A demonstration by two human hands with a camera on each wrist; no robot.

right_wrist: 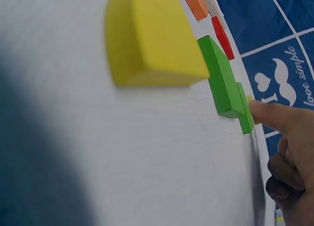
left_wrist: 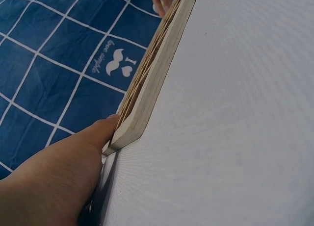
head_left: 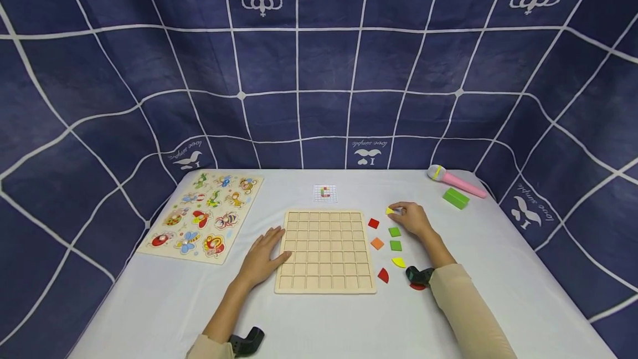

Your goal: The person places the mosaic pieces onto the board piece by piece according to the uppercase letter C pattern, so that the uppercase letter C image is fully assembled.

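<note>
Table (head_left: 309, 326) | 1 board (head_left: 324, 252) | 2 green squares (head_left: 395, 232) (head_left: 396, 245) | hands: left (head_left: 260, 259) outstretched, right (head_left: 415, 218) pinching yellow piece (head_left: 389, 210)

Flat wooden grid board (head_left: 325, 251) left of yellow piece (head_left: 389, 210)

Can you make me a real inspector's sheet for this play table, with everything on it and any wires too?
Surface: white tabletop
Job's things: wooden grid board; pattern card behind it; on its right, red square, orange square, two green squares, yellow quarter-circle, red quarter-circle, red piece partly hidden by the right wrist
Clutter: insect puzzle at left; pink toy microphone and green block shape at right
Hands: left hand rests at the board's left edge; right hand pinches a yellow piece
Cables: nothing seen
Surroundings: blue cloth with white lines
</note>
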